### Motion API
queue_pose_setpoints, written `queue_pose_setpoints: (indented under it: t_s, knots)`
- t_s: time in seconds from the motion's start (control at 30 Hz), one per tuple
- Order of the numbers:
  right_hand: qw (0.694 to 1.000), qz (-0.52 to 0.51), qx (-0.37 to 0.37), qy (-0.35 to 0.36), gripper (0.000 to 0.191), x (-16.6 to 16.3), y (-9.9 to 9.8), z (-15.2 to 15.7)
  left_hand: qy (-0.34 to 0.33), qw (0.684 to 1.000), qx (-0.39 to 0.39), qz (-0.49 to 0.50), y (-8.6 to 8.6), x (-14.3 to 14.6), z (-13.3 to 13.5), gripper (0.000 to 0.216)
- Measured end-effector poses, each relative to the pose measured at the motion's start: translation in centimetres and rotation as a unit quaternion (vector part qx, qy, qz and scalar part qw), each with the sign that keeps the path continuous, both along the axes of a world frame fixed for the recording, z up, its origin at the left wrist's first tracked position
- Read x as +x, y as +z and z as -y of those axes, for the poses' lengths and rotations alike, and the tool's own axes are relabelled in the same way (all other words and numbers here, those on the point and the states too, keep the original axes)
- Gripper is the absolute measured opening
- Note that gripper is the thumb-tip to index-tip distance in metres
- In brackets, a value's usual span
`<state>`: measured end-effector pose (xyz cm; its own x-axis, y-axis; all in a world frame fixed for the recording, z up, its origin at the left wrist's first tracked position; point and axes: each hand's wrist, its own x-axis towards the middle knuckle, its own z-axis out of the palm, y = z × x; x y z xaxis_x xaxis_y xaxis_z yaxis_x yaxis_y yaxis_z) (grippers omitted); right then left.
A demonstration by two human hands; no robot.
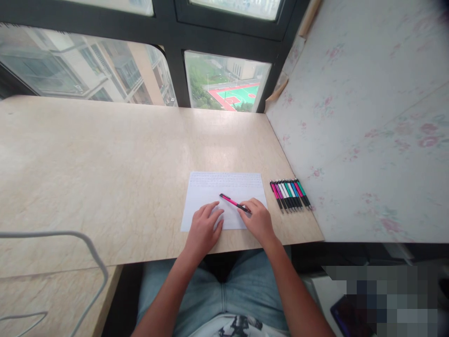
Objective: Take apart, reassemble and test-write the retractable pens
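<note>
A white sheet of paper (206, 194) lies on the marble-patterned desktop in front of me, with lines of small handwriting across its upper part. My right hand (257, 217) grips the black end of a pink click pen (231, 201) between thumb and fingers. The pen slants over the paper, its clicker end toward the upper left. My left hand (206, 224) rests on the lower left of the sheet, fingers curved and apart, holding nothing. To the right of the paper lies a row of several pens (287, 194) in pink, purple, white, green and blue with black grips.
The desktop (105, 178) runs far to the left and back to the dark window frame (224, 32). A flower-patterned wall (368, 140) borders the right side. A grey cable (87, 241) loops at the lower left. Part of the lower right is pixelated.
</note>
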<state>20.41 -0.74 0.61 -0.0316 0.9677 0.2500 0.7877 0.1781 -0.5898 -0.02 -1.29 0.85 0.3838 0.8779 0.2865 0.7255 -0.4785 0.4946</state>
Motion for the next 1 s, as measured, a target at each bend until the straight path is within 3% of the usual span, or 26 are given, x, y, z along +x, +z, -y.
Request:
queue_pose_setpoints:
  t_s: [0.13,0.43,0.6,0.83,1.0]
  knots:
    - [1.0,0.016,0.001,0.012,0.018,-0.3,-0.3,0.2,0.012,0.999,-0.004,-0.049,0.1,-1.0,0.0,0.025]
    - [1.0,0.029,-0.007,0.008,0.02,-0.1,-0.3,1.8,0.019,0.998,-0.021,-0.062,0.1,-0.5,0.5,0.026]
    - [1.0,0.027,-0.014,0.001,0.011,-0.5,-0.4,1.7,0.023,0.998,-0.022,-0.048,-0.2,-0.6,0.5,0.025]
    - [0.99,-0.136,-0.013,-0.028,0.004,-1.7,0.3,2.5,0.065,0.988,-0.034,0.134,-0.2,-1.0,0.3,0.024]
    - [0.96,-0.276,-0.012,-0.048,0.005,-3.0,1.0,3.4,0.141,0.918,-0.178,0.324,1.6,-0.4,0.5,0.016]
